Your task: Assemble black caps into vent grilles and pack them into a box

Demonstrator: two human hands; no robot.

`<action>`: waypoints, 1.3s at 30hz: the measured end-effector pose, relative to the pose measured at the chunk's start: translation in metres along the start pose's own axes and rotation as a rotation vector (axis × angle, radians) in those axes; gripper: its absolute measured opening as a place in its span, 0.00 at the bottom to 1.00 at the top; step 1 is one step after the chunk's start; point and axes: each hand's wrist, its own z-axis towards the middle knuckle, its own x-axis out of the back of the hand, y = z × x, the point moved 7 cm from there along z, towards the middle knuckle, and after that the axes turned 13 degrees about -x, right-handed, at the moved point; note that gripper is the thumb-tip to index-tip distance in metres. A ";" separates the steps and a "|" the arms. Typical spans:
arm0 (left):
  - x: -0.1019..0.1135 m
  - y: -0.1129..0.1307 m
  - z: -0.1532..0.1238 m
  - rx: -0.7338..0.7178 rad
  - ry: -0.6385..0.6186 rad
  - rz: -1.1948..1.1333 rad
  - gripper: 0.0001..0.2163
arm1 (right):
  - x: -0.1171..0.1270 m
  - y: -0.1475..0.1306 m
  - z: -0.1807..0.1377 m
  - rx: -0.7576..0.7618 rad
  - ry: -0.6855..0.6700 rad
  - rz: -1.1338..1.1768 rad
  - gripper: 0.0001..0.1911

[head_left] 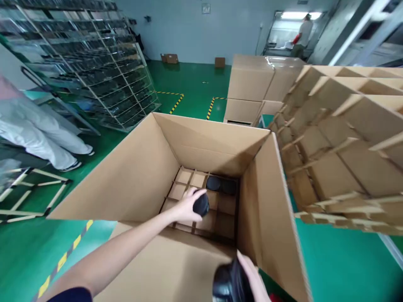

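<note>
Your left hand (189, 205) is closed around a small black cup (201, 204), with thumb and fingers on its sides, over the open box at the centre of the frame. Your right hand (252, 274), at bottom centre-right, grasps a dark shiny piece (229, 281); both run partly out of the frame, so you cannot see that whole grip.

The large cardboard box (204, 134) has its sides standing up around your work, with a cardboard grid (192, 177) inside. In the grid's far right part sit 2 black round pieces (214, 183), side by side. The box's right wall stands between your hands and a tall stack of cardboard dividers (343, 155), which fills the right of the frame. Behind it, upper right of centre, are piled big closed boxes (252, 77).

At upper left a tall wire rack (85, 63) stands loaded with many items. Near it, at the left edge, is a person in pale trousers (40, 130), beside a pale tube frame (37, 184).

The floor (189, 84) is glossy green, marked with yellow-and-black tape (67, 256). Small brown boxes (171, 58) lie along the pale blue wall (176, 25), and another person (304, 33) stands at a bright opening, upper right.
</note>
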 end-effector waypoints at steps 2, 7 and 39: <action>0.027 -0.089 0.023 0.228 0.161 0.171 0.49 | -0.026 -0.075 0.078 0.061 0.014 0.037 0.59; 0.033 -0.253 0.079 0.461 0.222 0.282 0.47 | -0.113 -0.172 0.286 -0.051 0.092 -0.157 0.57; -0.088 -0.412 0.165 0.318 0.103 0.480 0.31 | -0.285 -0.155 0.457 0.067 -0.169 -0.406 0.41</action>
